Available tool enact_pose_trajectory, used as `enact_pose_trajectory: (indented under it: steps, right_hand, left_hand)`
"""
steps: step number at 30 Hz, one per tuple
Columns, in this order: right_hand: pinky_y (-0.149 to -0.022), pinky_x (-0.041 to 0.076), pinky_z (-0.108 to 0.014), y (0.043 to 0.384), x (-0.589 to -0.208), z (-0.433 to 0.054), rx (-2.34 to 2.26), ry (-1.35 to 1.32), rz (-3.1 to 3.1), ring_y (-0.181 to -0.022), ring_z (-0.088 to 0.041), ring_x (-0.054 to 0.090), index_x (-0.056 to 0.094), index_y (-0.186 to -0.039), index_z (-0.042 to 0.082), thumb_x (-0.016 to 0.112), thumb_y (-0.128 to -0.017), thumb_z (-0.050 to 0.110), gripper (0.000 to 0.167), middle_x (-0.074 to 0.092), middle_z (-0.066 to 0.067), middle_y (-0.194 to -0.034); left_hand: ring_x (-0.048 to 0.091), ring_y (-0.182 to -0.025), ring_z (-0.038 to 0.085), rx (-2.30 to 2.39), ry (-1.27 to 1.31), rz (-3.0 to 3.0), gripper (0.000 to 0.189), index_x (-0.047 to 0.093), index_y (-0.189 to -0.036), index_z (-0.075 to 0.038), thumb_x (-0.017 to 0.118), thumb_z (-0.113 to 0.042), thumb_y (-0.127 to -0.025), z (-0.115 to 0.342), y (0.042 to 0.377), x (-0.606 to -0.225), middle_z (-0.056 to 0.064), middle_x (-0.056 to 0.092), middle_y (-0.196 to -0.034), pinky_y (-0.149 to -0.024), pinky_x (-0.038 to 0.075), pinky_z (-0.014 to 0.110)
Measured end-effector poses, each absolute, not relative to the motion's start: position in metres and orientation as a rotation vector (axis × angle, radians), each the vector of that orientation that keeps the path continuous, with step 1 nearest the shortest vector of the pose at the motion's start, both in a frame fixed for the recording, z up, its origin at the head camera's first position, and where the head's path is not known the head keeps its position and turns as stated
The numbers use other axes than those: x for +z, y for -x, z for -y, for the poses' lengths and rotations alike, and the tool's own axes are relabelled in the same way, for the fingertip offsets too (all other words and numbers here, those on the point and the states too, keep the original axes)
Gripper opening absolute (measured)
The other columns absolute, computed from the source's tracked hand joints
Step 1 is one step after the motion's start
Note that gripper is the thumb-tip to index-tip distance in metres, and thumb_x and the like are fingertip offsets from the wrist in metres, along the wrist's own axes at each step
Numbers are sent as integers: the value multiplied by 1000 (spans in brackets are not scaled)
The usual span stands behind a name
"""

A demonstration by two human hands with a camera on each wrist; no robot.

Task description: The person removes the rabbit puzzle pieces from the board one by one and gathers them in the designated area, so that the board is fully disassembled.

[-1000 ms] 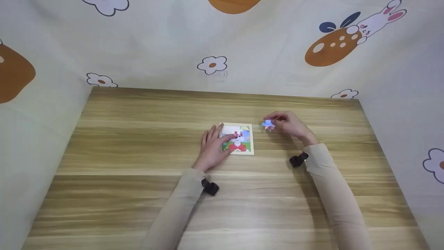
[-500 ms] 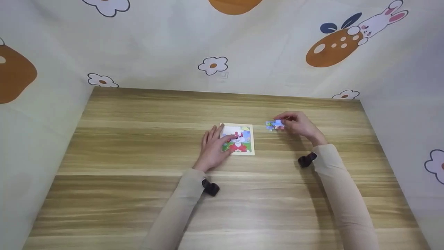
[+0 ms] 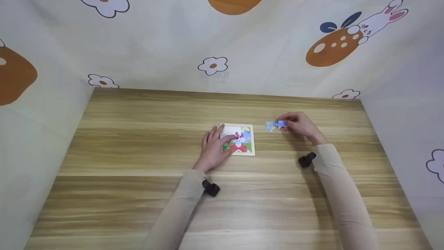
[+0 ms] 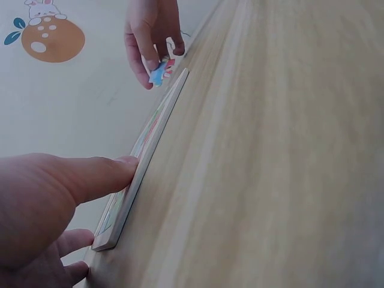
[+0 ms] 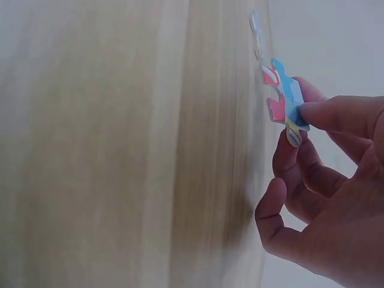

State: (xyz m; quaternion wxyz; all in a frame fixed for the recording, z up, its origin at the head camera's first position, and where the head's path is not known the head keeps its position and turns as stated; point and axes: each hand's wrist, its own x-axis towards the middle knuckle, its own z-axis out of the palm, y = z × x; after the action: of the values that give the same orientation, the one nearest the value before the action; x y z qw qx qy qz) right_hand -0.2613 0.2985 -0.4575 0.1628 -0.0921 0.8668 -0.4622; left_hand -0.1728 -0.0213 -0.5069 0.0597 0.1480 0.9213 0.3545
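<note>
A small framed jigsaw puzzle (image 3: 245, 148) with a red and white animal picture lies on the table; its upper left part shows bare pale backing. My left hand (image 3: 214, 149) rests on its left side, fingers at the frame's edge and thumb on the picture. To the right, my right hand (image 3: 302, 125) pinches a blue and red jigsaw piece (image 5: 289, 99) between thumb and fingers, held above the table. Another jigsaw piece (image 3: 270, 125), blue with yellow-green, lies on the table just left of the held one.
The wood-grain table (image 3: 138, 205) reaches back to a patterned cloth wall (image 3: 166, 52), with similar walls at left and right. Each sleeved wrist carries a small black camera, one on the left (image 3: 211, 188) and one on the right (image 3: 307, 160).
My right hand has moved to the right with the pinched jigsaw piece, bringing the other piece on the table into view. My left hand stays on the puzzle.
</note>
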Motion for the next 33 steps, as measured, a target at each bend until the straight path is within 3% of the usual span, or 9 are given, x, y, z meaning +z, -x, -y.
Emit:
enact_pose_trajectory:
  steps: [7, 17, 25, 33]
  right_hand:
    - [-66, 43, -18, 268, -466, -302, -1223, 225, -2559, -82, -18, 53, 65, -114, -8, 54, -94, -1, 24, 63, -25, -108]
    - [-76, 40, -28, 271, -471, -303, -1143, 201, -2608, -89, -21, 51, 67, -114, -4, 55, -94, 2, 24, 64, -21, -112]
    - [-67, 41, -18, 261, -446, -290, -1199, 253, -2559, -83, -23, 55, 62, -110, -16, 51, -92, -7, 22, 61, -33, -110]
    - [-72, 39, -20, 263, -452, -292, -1177, 267, -2605, -88, -24, 52, 64, -108, -13, 54, -92, -5, 21, 62, -30, -111]
  left_hand:
    - [6, -145, 33, 1069, -445, -2779, 44, 59, -132, -25, 68, -26, -90, 22, 173, -506, 12, 18, -158, -113, -5, 50]
    - [7, -145, 34, 1075, -454, -2792, 43, 60, -132, -25, 67, -31, -90, 22, 172, -508, 13, 19, -158, -113, -5, 51]
    - [9, -144, 36, 1079, -473, -2795, 42, 60, -131, -23, 68, -27, -90, 22, 172, -507, 15, 21, -157, -113, -3, 53]
    - [7, -145, 34, 1081, -454, -2780, 43, 60, -132, -24, 68, -27, -90, 22, 172, -506, 13, 19, -158, -113, -5, 51]
